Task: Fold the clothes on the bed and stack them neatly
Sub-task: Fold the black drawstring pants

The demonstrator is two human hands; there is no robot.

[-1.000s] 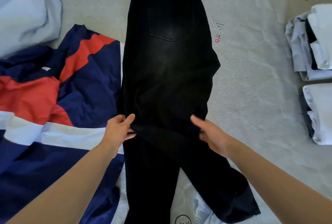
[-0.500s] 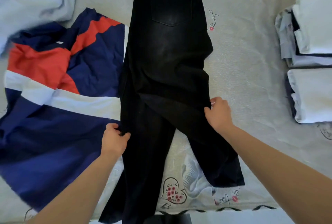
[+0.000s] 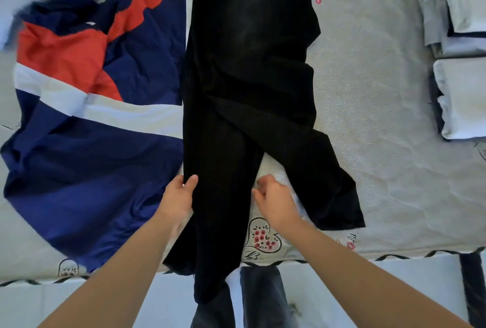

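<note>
head view: both hands have moved down the black trousers (image 3: 247, 70) on the bed (image 3: 381, 117); left hand (image 3: 181, 196) pinches the left leg edge, right hand (image 3: 273, 199) is loosely curled, holding nothing, so legs are still unaligned.

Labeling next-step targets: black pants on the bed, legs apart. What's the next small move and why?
Probably the right hand takes the splayed right leg and lays it over the left leg, whose edge the left hand pinches: the legs still fork apart.

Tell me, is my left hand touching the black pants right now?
Touching. The head view shows the left hand gripping the outer edge of the black pants, thumb lying on top of the fabric.
</note>
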